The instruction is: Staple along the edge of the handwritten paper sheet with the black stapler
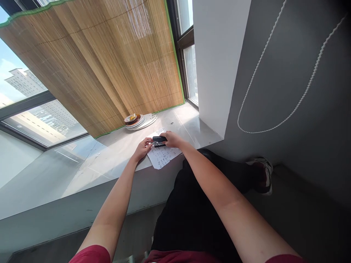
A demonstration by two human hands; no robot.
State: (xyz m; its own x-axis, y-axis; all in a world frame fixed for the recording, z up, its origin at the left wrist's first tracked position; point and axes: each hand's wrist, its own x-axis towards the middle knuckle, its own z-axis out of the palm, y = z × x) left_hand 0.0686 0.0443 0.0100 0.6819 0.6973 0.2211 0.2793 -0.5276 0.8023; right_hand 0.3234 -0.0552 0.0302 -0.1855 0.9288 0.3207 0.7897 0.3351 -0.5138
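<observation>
A black stapler [159, 139] lies over sheets of white paper [161, 159] with handwriting, on the pale windowsill. Its top arm is raised from its base, with a metal part between them. My right hand [172, 140] is closed around the stapler's right end. At its left end, my left hand [143, 148] has its fingers bent, with the fingertips at the metal part; whether they pinch something small is hard to see.
Stacked plates [135, 122] stand behind the papers near the bamboo blind [115, 65]. The wall corner [219, 73] rises at the right, where a bead cord [253, 132] hangs. The sill's front edge runs below my hands.
</observation>
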